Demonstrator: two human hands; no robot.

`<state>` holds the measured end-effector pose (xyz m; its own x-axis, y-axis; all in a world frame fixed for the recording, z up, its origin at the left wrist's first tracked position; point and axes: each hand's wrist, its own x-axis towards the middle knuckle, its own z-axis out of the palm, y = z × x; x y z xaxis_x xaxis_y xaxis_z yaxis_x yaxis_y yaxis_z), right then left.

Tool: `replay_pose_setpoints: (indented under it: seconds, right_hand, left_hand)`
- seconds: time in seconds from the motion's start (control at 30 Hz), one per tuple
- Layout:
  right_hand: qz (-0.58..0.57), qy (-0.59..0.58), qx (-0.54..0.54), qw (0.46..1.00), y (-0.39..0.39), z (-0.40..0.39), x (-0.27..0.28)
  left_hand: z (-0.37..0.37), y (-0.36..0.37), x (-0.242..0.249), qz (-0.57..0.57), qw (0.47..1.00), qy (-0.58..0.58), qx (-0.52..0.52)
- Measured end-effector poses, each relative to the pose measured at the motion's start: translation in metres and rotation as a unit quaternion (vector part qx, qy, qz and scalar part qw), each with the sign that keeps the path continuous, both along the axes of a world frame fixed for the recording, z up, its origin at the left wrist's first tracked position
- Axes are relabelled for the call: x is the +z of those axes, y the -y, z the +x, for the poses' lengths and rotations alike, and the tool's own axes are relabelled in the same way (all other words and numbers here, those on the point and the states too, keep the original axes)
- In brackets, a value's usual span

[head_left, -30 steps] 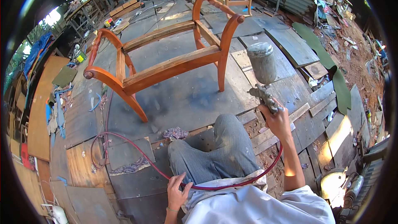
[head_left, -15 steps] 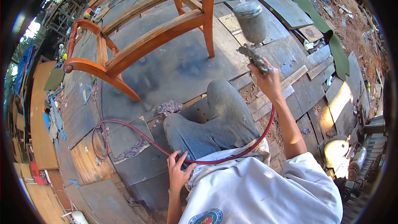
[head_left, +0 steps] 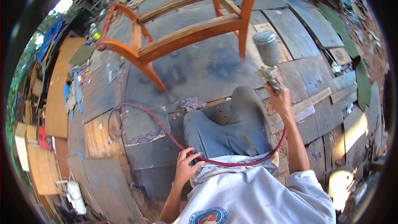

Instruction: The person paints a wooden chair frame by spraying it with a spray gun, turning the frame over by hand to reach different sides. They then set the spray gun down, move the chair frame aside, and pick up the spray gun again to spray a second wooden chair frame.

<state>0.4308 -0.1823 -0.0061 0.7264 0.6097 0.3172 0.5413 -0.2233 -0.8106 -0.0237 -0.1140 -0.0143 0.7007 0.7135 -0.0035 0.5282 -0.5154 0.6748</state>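
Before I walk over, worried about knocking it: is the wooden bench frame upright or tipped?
Upright: the bench frame stands on its legs, with both scrolled ends raised.

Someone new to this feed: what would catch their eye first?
Most likely the glossy orange-brown wooden bench frame, seatless, standing on dark floor panels in front of the person. Next, the grey metal spray gun with a cup on top in the right hand, and the thin dark-red hose looping across the lap to the left hand.
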Motion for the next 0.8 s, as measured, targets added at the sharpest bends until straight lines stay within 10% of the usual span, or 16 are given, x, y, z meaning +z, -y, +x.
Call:
replay_pose_setpoints:
  seconds: [0.4, 0.8]
  right_hand:
    - [0.073, -0.176, 0.025, 0.981, 0.045, -0.023, 0.077]
    - [0.012, -0.166, 0.091, 0.982, 0.072, -0.047, 0.087]
  left_hand:
    - [0.01, -0.053, 0.026, -0.114, 0.993, 0.029, -0.026]
    - [0.238, -0.308, 0.095, 0.562, 0.819, -0.102, 0.056]
